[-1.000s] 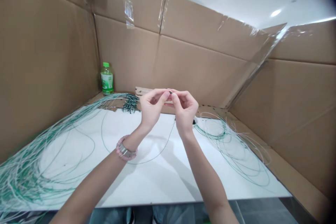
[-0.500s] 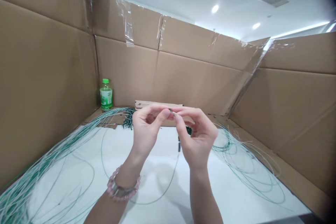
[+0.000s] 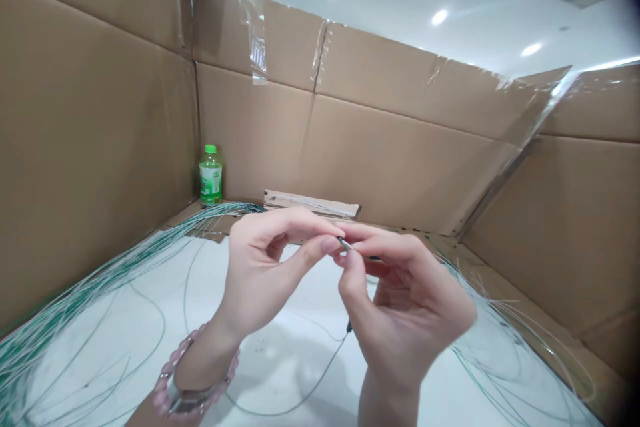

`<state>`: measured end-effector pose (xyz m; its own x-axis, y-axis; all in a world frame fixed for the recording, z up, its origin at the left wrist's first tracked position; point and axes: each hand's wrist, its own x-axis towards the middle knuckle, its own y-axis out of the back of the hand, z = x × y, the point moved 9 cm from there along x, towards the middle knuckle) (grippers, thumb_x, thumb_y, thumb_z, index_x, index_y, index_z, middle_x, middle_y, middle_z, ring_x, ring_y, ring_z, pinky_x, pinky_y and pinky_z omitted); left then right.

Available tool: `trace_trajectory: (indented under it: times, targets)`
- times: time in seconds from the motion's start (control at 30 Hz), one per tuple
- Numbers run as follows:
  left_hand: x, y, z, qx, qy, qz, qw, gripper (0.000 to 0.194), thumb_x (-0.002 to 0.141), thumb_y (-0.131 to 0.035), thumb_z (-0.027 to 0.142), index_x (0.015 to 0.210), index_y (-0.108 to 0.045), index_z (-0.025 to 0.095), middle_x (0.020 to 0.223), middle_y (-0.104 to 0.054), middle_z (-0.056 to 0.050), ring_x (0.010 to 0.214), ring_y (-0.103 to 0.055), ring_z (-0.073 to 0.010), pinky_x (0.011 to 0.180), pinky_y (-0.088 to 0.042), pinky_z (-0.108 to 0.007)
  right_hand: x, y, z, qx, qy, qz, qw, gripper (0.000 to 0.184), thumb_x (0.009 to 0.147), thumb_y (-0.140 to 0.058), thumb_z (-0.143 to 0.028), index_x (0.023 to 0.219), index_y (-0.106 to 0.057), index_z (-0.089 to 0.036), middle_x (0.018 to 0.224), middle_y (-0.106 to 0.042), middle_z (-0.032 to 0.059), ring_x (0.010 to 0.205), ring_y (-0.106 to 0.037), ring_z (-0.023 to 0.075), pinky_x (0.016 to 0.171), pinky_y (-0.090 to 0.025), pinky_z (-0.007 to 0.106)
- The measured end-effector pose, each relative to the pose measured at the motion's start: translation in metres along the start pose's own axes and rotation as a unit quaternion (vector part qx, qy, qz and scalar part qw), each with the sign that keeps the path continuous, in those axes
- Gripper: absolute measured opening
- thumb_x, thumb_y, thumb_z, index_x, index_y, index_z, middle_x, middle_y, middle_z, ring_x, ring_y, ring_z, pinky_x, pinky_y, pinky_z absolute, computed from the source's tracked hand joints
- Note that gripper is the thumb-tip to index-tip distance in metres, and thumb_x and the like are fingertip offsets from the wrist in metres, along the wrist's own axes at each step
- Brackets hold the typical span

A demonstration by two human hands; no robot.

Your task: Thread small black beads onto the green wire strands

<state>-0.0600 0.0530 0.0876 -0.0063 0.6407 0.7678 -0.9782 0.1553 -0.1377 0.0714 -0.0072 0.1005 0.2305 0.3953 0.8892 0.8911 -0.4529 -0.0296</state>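
My left hand (image 3: pixel 265 267) and my right hand (image 3: pixel 405 307) meet in front of me, pinching a small metal-tipped end of thin cable (image 3: pixel 345 244) between thumbs and fingertips. The tip barely shows between the fingers. A thin dark cable (image 3: pixel 320 375) hangs below my right hand and loops across the white board (image 3: pixel 280 373), with a small black part (image 3: pixel 349 327) on it near my right palm. Green-and-white wire bundles (image 3: pixel 60 327) spread over the board's left side, and more loops (image 3: pixel 505 360) lie to the right.
Tall cardboard walls (image 3: pixel 100 113) surround the white board on the back and sides. A green-capped plastic bottle (image 3: pixel 211 175) stands in the back left corner, and a loose cardboard strip (image 3: pixel 311 203) lies along the back. My left wrist wears a pink beaded bracelet (image 3: pixel 193 383).
My hands have come closer to the camera and look larger, still pinching the tip. The view has levelled from its earlier tilt, and my hands now cover the dark wire clump at the back.
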Motion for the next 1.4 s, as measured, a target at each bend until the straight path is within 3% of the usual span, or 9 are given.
trace_trajectory:
  times: [0.4, 0.6, 0.73, 0.93, 1.13, 1.3, 1.4]
  targets:
    - [0.001, -0.003, -0.005, 0.066, -0.012, -0.001, 0.998, 0.009, 0.072, -0.070, 0.016, 0.072, -0.073, 0.024, 0.070, -0.071, 0.000, 0.060, -0.064, -0.0120, 0.052, -0.053, -0.020, 0.004, 0.002, 0.007, -0.029, 0.009, -0.049, 0.998, 0.022, 0.070, -0.062, -0.001, 0.079, -0.064, -0.021, 0.082, -0.071, -0.0010, 0.072, -0.067, 0.0128, 0.055, -0.058, 0.021]
    - [0.003, -0.001, -0.006, 0.078, -0.016, -0.001, 0.997, 0.011, 0.072, -0.070, 0.015, 0.075, -0.074, 0.026, 0.070, -0.072, 0.002, 0.058, -0.064, -0.0115, 0.051, -0.052, -0.019, 0.007, 0.002, 0.018, -0.007, -0.037, -0.075, 0.996, 0.017, 0.075, -0.062, -0.007, 0.081, -0.067, -0.022, 0.082, -0.072, -0.0009, 0.072, -0.067, 0.0128, 0.056, -0.059, 0.020]
    - [0.000, -0.003, -0.003, 0.115, -0.043, 0.001, 0.992, 0.016, 0.075, -0.067, 0.013, 0.080, -0.074, 0.027, 0.074, -0.073, 0.003, 0.060, -0.065, -0.0111, 0.053, -0.052, -0.019, 0.007, 0.001, 0.027, 0.008, -0.072, -0.076, 0.994, 0.013, 0.077, -0.064, -0.011, 0.082, -0.067, -0.022, 0.084, -0.072, -0.0016, 0.072, -0.068, 0.0120, 0.056, -0.060, 0.020]
    - [-0.005, 0.000, 0.005, 0.158, -0.099, 0.039, 0.982, 0.022, 0.072, -0.069, 0.009, 0.081, -0.073, 0.029, 0.079, -0.073, 0.004, 0.067, -0.065, -0.0117, 0.065, -0.053, -0.022, 0.008, -0.002, 0.024, -0.013, -0.055, -0.088, 0.995, 0.014, 0.079, -0.061, -0.010, 0.084, -0.066, -0.022, 0.084, -0.071, -0.0020, 0.074, -0.068, 0.0113, 0.064, -0.060, 0.021]
    - [-0.003, -0.007, 0.002, 0.161, -0.082, -0.001, 0.984, 0.011, 0.076, -0.065, 0.014, 0.076, -0.071, 0.023, 0.072, -0.071, 0.003, 0.060, -0.063, -0.0095, 0.056, -0.050, -0.018, 0.010, -0.005, 0.032, 0.031, -0.092, -0.140, 0.985, 0.007, 0.079, -0.062, -0.014, 0.081, -0.063, -0.020, 0.084, -0.071, -0.0023, 0.076, -0.069, 0.0110, 0.068, -0.059, 0.021]
    - [-0.003, -0.020, 0.007, 0.213, -0.111, -0.036, 0.970, 0.008, 0.078, -0.063, 0.014, 0.074, -0.067, 0.019, 0.071, -0.070, 0.002, 0.058, -0.061, -0.0080, 0.055, -0.049, -0.017, 0.008, -0.001, 0.032, -0.034, -0.104, -0.133, 0.985, 0.006, 0.077, -0.057, -0.013, 0.077, -0.057, -0.019, 0.079, -0.068, -0.0014, 0.072, -0.067, 0.0110, 0.068, -0.058, 0.022]
    - [-0.005, -0.027, 0.010, 0.234, -0.138, -0.049, 0.961, 0.007, 0.076, -0.063, 0.012, 0.071, -0.065, 0.017, 0.066, -0.069, 0.002, 0.056, -0.059, -0.0071, 0.056, -0.048, -0.017, 0.006, 0.001, 0.036, -0.062, -0.132, -0.168, 0.975, 0.008, 0.077, -0.054, -0.012, 0.073, -0.053, -0.019, 0.076, -0.067, -0.0018, 0.073, -0.066, 0.0100, 0.070, -0.056, 0.021]
